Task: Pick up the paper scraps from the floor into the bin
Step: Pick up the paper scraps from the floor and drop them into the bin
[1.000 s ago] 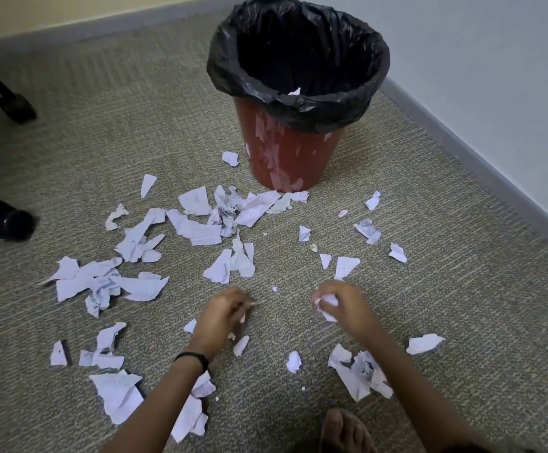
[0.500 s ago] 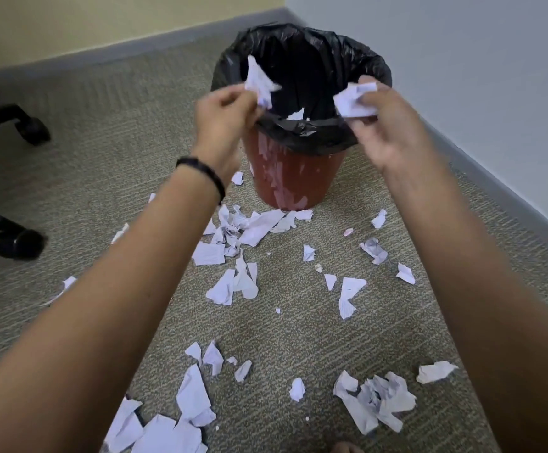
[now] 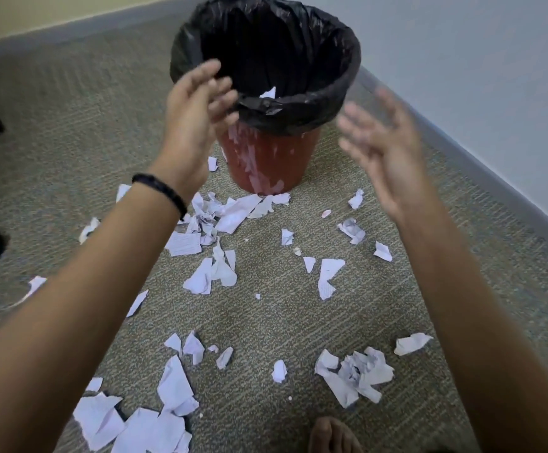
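On the grey-green carpet [image 3: 282, 325], which has a short ribbed weave, many paper scraps [image 3: 200, 279] lie spread in front of the bin [image 3: 272, 168] and nearer to the person. They are thin white pieces torn to irregular shapes. Some are flat with sharp corners and some are crumpled, as in the crumpled heap [image 3: 357, 374] low on the right.

The bin is a round, tapered bucket of red-brown plastic with pale streaks on its wall, and it stands upright. A black plastic bag [image 3: 325, 106], glossy and wrinkled, lines it and folds over the rim. One small white scrap [image 3: 268, 93] sits on the bag just inside the front rim.

The left hand [image 3: 191, 119] is raised at the left side of the rim, and the right hand [image 3: 383, 148] is at the right of the bin. Both are blurred, with fingers spread and loose, and they hold nothing. A black wristband [image 3: 163, 189] is on the left wrist, and a bare foot [image 3: 331, 436] shows at the bottom edge.

Several pieces, such as the lined scrap [image 3: 184, 245], carry faint ruled lines and handwriting, too small to read.
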`<action>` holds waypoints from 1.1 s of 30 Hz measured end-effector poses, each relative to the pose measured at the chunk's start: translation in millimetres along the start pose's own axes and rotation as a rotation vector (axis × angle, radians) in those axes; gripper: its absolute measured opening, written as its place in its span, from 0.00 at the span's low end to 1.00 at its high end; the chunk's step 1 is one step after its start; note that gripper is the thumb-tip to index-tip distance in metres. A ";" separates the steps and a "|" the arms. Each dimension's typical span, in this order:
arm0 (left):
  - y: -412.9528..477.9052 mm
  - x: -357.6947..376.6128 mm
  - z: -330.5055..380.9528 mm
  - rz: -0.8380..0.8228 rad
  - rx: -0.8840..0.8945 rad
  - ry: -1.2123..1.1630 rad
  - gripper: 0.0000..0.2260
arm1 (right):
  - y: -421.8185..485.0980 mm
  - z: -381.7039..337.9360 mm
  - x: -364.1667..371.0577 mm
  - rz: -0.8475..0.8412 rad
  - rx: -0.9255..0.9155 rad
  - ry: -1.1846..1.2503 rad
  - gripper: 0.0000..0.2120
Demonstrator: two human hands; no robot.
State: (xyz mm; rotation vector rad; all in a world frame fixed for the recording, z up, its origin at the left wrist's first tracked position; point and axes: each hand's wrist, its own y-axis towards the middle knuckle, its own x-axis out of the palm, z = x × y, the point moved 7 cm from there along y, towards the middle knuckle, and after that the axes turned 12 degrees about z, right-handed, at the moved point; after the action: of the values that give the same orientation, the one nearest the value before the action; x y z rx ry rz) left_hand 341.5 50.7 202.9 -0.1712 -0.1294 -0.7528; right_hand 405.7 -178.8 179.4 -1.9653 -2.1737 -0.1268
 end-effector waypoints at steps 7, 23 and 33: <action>-39.0 -30.6 -108.5 -0.184 0.168 0.543 0.12 | -65.4 152.2 -122.8 -0.138 0.220 -0.868 0.10; -62.7 -150.6 -275.2 -0.652 -0.061 1.612 0.46 | -173.5 250.8 -139.3 -0.602 0.224 -1.676 0.39; -60.4 -167.7 -273.2 -0.603 -0.021 1.631 0.45 | -137.3 240.3 -116.1 -0.352 -0.096 -1.384 0.05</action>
State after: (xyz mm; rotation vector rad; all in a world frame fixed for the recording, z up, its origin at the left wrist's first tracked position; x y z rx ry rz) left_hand 193.8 64.6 -87.7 0.5155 1.4315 -1.2861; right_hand 257.0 -258.1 -68.9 -1.8467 -3.2337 1.5157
